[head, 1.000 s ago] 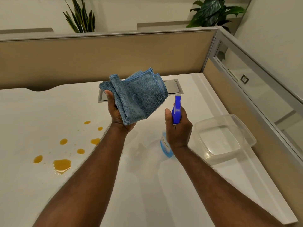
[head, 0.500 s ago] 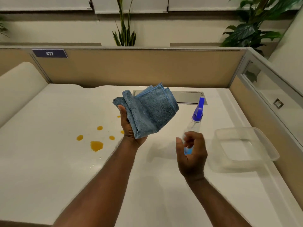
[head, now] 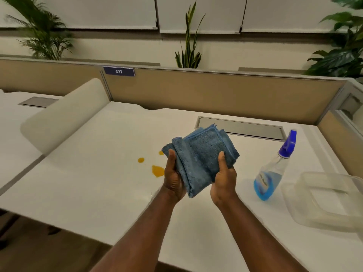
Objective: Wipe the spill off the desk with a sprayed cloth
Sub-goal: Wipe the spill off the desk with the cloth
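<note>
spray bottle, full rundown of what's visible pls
The spray bottle is clear plastic with a blue trigger head pointing up and away. It holds blue liquid, filling roughly the lower third, and has a label too blurred to read. It stands on the white desk, apparently upright though it looks tilted in the wide-angle view, right of both hands and just left of the clear plastic container. Nothing is holding it.

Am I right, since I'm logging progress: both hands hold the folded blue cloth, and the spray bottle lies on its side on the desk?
Not quite. The head view shows the spray bottle standing upright on the desk, not lying on its side. The rest holds: left hand and right hand both hold the folded blue cloth.
</note>
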Demonstrator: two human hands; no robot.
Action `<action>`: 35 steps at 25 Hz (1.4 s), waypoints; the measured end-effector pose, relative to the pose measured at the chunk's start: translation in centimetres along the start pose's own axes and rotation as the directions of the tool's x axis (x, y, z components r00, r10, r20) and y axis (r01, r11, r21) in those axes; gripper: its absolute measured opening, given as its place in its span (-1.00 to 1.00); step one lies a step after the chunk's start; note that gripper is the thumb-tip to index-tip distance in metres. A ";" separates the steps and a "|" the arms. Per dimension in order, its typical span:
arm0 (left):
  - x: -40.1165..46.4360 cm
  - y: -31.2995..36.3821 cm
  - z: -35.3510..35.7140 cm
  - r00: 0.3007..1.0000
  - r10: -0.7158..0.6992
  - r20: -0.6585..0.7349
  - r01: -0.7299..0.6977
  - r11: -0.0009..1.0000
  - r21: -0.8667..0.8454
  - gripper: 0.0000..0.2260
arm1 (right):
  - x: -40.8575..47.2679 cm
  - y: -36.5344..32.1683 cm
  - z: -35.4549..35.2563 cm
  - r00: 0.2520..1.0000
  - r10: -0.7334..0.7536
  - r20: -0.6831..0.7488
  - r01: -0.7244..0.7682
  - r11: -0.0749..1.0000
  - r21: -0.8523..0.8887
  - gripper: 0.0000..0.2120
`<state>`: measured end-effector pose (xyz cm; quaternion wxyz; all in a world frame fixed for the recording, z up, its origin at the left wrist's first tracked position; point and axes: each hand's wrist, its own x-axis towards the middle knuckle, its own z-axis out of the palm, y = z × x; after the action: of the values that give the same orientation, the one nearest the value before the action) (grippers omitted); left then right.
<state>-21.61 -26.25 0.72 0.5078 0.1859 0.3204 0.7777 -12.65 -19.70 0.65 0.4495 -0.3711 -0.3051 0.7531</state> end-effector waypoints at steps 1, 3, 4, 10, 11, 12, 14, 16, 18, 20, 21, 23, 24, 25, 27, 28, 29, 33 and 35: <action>0.1 1.2 -1.2 0.999 0.007 -0.051 -0.003 0.996 0.091 -0.12 | 0.2 0.4 1.1 1.000 -0.007 0.000 0.007 1.000 0.023 -0.79; 0.7 4.1 -4.3 0.990 0.027 -0.136 0.016 0.951 0.308 -0.14 | 0.9 1.4 3.5 0.999 -0.031 -0.024 0.032 0.999 0.044 -0.78; 1.3 5.5 -6.1 0.987 0.033 -0.158 0.036 0.909 0.415 -0.19 | 1.3 1.8 4.5 0.997 -0.054 -0.051 0.057 0.997 0.047 -0.80; 4.7 13.8 -20.4 0.978 0.076 -0.196 0.108 0.619 0.778 -0.30 | 4.5 4.0 5.8 0.836 -0.422 -0.350 0.331 0.898 -0.291 -0.74; 4.9 14.7 -22.8 0.971 0.107 -0.213 0.114 0.577 0.808 -0.27 | 4.9 4.3 5.3 0.781 -0.495 -0.382 0.336 0.847 -0.412 -0.68; 5.1 15.5 -25.2 0.964 0.137 -0.227 0.122 0.534 0.837 -0.27 | 5.3 4.6 4.7 0.719 -0.560 -0.412 0.321 0.793 -0.519 -0.61; 5.0 16.4 -29.3 0.952 0.189 -0.241 0.138 0.438 0.888 -0.32 | 5.6 4.9 3.1 0.581 -0.691 -0.430 0.272 0.663 -0.698 -0.54; 5.0 17.1 -32.8 0.943 0.215 -0.254 0.168 0.352 0.921 -0.27 | 5.5 5.0 1.7 0.475 -0.784 -0.400 0.218 0.545 -0.810 -0.52; 5.1 17.5 -35.3 0.938 0.233 -0.256 0.192 0.266 0.945 -0.19 | 5.6 5.0 0.5 0.408 -0.827 -0.386 0.107 0.464 -0.879 -0.55; 4.9 17.7 -36.9 0.926 0.269 -0.266 0.222 0.184 0.958 -0.15 | 6.0 5.6 -0.3 0.404 -0.827 -0.391 -0.012 0.422 -0.906 -0.61; 4.9 17.7 -37.5 0.922 0.281 -0.268 0.235 0.146 0.961 -0.15 | 6.3 6.1 -0.7 0.420 -0.821 -0.386 -0.060 0.399 -0.915 -0.64; 4.9 17.6 -38.1 0.922 0.301 -0.243 0.232 0.074 0.970 -0.15 | 7.4 7.1 -1.4 0.465 -0.829 -0.310 -0.066 0.316 -0.946 -0.64; 4.9 17.6 -38.2 0.924 0.307 -0.228 0.226 0.043 0.973 -0.15 | 8.0 7.6 -1.4 0.519 -0.811 -0.269 -0.050 0.285 -0.957 -0.64; 4.9 17.5 -38.1 0.926 0.309 -0.219 0.225 0.018 0.974 -0.16 | 8.6 7.9 -1.2 0.576 -0.784 -0.233 -0.062 0.242 -0.968 -0.64; 5.0 17.4 -38.1 0.928 0.307 -0.210 0.229 -0.027 0.973 -0.17 | 10.2 8.8 -1.2 0.693 -0.687 -0.219 -0.166 0.143 -0.976 -0.65; 5.0 17.4 -38.1 0.929 0.306 -0.210 0.234 -0.043 0.971 -0.18 | 10.9 9.4 -1.3 0.757 -0.594 -0.272 -0.207 0.176 -0.962 -0.65; 5.0 17.2 -38.2 0.928 0.304 -0.214 0.241 -0.057 0.969 -0.19 | 11.3 9.7 -1.5 0.806 -0.508 -0.303 -0.229 0.204 -0.952 -0.61; 5.2 16.8 -38.4 0.923 0.301 -0.241 0.278 -0.087 0.957 -0.23 | 12.1 8.5 -6.0 0.969 -0.248 0.004 -0.076 -0.313 -0.947 -0.42; 5.3 16.8 -38.3 0.920 0.309 -0.241 0.280 -0.089 0.956 -0.25 | 11.7 8.5 -8.3 0.992 -0.127 0.004 -0.052 -0.437 -0.898 -0.27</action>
<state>-58.63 -37.94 -15.69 0.1176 0.3429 0.8796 0.3080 -13.31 -11.56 -13.86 -0.0344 -0.6055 -0.7883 0.1036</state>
